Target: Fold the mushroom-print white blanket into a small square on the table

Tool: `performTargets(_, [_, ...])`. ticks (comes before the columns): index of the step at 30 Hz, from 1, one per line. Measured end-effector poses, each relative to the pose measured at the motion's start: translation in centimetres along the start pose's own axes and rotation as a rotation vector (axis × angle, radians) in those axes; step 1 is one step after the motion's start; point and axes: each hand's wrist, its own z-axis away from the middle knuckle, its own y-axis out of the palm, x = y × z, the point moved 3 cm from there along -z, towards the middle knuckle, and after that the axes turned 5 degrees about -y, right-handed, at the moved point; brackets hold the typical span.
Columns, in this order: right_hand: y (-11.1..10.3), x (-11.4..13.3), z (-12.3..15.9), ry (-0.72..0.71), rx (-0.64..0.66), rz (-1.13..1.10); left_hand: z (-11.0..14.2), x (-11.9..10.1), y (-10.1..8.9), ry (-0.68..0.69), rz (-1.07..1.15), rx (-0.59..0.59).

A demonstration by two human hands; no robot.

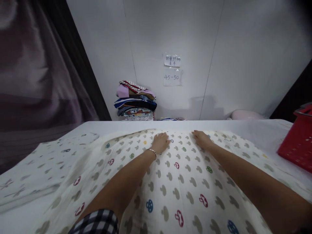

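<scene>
While both your arms reach forward, the cloth [180, 185] lies spread over the tabletop [262, 127] beneath them, mushroom print facing up. Your left hand [161, 143] rests on it palm down near the far edge, fingers extended and loosely spread, clenched on nothing. Your right hand [201, 139] lies apart from it, also near that far edge, its fingers stretched out and relaxed, with a strip of print between the two. From your fingertips the cloth runs back under your forearms to the bottom of the view, and it reaches out past each hand to the sides. Right of it stands a red basket [298, 143]; beyond the far side, a stack [136, 102] of folded fabrics sits by the wall [195, 42].
</scene>
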Motion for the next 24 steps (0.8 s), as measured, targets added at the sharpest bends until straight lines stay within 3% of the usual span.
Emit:
performTargets(6, [-0.5, 0.8, -2.4, 0.068, 0.05, 0.11, 1.0, -1.8, 1.0, 0.056, 0.03, 0.024])
performTargets(12, [-1.6, 1.5, -4.0, 0.171, -0.04, 0.16, 1.5, -3.1, 1.4, 0.064, 0.06, 0.08])
performTargets(16, [-0.9, 1.8, -4.4, 0.226, -0.038, 0.146, 0.7, -3.1, 2.3, 0.031, 0.04, 0.089])
performTargets(19, [-0.1, 1.6, -3.9, 0.197, -0.032, 0.122, 0.3, -2.8, 2.9, 0.021, 0.071, 0.086])
performTargets(24, [1.1, 1.4, -2.9, 0.004, -0.011, 0.069, 0.4, -2.6, 3.1, 0.024, 0.168, 0.059])
